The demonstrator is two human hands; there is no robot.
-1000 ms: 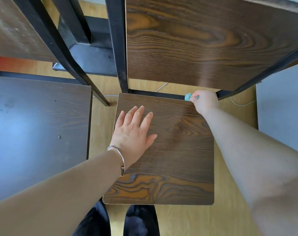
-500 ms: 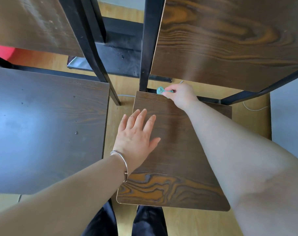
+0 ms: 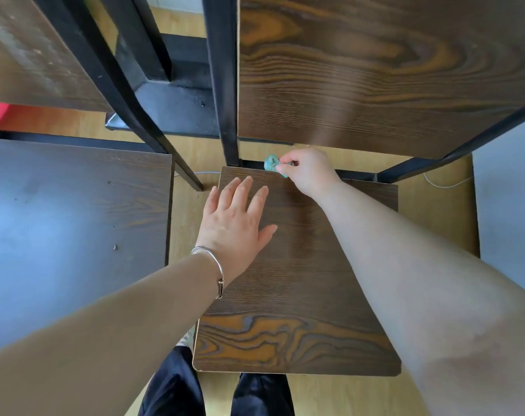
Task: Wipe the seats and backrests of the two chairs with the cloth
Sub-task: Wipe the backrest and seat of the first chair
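Observation:
Two dark wood chairs with black metal frames stand side by side. The right chair's seat lies below me, its backrest above it. My right hand pinches a small bunched teal cloth against the seat's back edge, near the rear left corner. My left hand rests flat on the seat's left part, fingers spread, a silver bangle on the wrist. The left chair's seat reflects pale light; part of its backrest shows at the top left.
Black frame posts rise between the two chairs. A black metal base sits on the wooden floor behind them. A white cable lies on the floor at the right. My dark trouser legs stand at the seat's front edge.
My right hand has carried the cloth leftward along the seat's back edge, from its right part toward the rear left corner. My left hand stays flat on the seat.

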